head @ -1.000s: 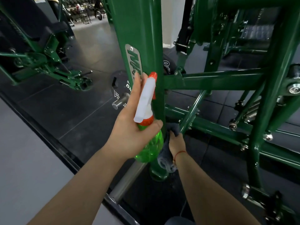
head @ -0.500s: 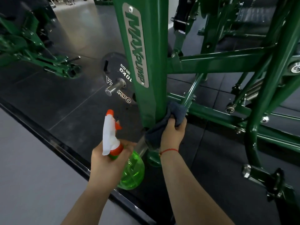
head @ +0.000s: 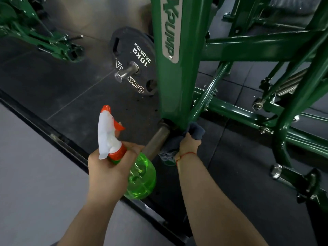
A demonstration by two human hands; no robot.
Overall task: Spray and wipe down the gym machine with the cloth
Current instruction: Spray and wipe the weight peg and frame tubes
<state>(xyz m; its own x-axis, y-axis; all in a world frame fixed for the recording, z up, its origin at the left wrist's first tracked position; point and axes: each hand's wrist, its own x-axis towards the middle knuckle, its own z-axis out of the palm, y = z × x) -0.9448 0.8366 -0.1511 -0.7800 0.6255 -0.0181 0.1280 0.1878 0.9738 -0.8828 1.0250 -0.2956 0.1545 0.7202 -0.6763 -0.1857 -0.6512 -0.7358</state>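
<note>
Right hand [head: 189, 143] grips the cloth [head: 194, 133], pressing it against the foot of the green post [head: 174, 89] to wipe low. Left hand [head: 108, 172] clasps the spray bottle [head: 140, 178] just left of the post, parked clear but ready.

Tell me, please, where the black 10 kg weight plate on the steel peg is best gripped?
Grip the black weight plate through its slot-shaped cutout near the upper rim, coming from the open left side, since the green upright post blocks its right edge.
</note>
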